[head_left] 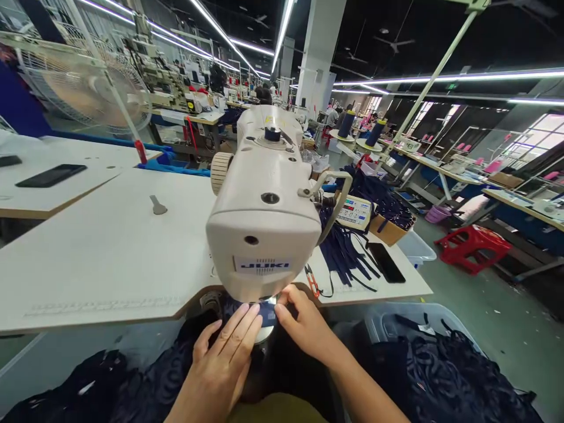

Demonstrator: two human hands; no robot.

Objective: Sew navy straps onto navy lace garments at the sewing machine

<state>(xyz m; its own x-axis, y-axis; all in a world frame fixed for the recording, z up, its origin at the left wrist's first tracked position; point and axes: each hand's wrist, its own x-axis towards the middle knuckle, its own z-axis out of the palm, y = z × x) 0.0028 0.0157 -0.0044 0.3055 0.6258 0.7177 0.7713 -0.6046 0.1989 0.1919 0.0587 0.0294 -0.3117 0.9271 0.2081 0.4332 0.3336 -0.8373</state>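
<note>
A white sewing machine [264, 229] stands in front of me, its head over a navy fabric piece [268, 314]. My left hand [224, 358] lies on the fabric with its fingers stretched out flat. On the right edge of the piece, my right hand [304, 323] pinches the cloth between thumb and curled fingers, close under the machine head. The machine head hides the needle and the far part of the cloth. Part of a round metal plate [265, 335] shows below the fabric.
Red-handled thread snips [312, 281], navy straps [346, 252], a phone [386, 262] and a control panel [353, 212] are to the right. Plastic bins [374, 323] of navy garments [445, 370] stand low on both sides. A metal piece [158, 207] lies on the left tabletop.
</note>
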